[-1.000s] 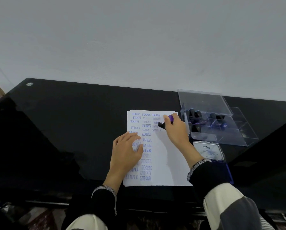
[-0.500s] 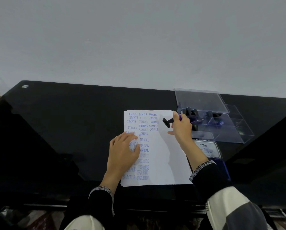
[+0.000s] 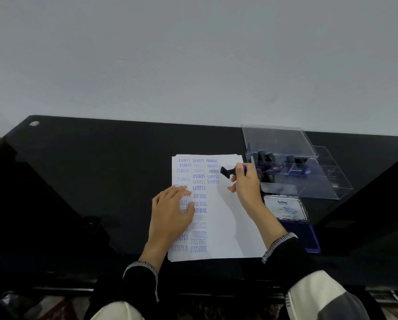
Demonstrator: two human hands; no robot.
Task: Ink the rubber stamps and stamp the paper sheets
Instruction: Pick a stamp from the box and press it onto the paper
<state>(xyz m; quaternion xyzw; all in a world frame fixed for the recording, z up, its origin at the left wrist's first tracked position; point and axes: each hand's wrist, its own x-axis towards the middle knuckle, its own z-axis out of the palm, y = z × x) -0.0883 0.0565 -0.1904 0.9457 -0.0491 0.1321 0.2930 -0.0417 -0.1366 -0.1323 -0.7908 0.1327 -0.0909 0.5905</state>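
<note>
A stack of white paper sheets (image 3: 223, 218) lies on the black glass table (image 3: 101, 169), its left half covered in blue stamped words. My left hand (image 3: 170, 211) rests flat on the sheet's left side, fingers spread. My right hand (image 3: 245, 183) holds a black rubber stamp (image 3: 226, 172) with a purple top, lifted above the sheet's upper right part and tilted with its base facing left. An open blue Artline ink pad (image 3: 297, 229) sits to the right of the paper, partly hidden by my right forearm.
A clear plastic box (image 3: 308, 181) with a raised lid stands at the right rear, holding several more black stamps (image 3: 262, 158). A white wall runs behind the table. The table's front edge is near my sleeves.
My right hand has lifted the stamp off the paper and moved it right, tilting it sideways. A second SAMPLE print now shows in the third column. The left hand stayed put.
</note>
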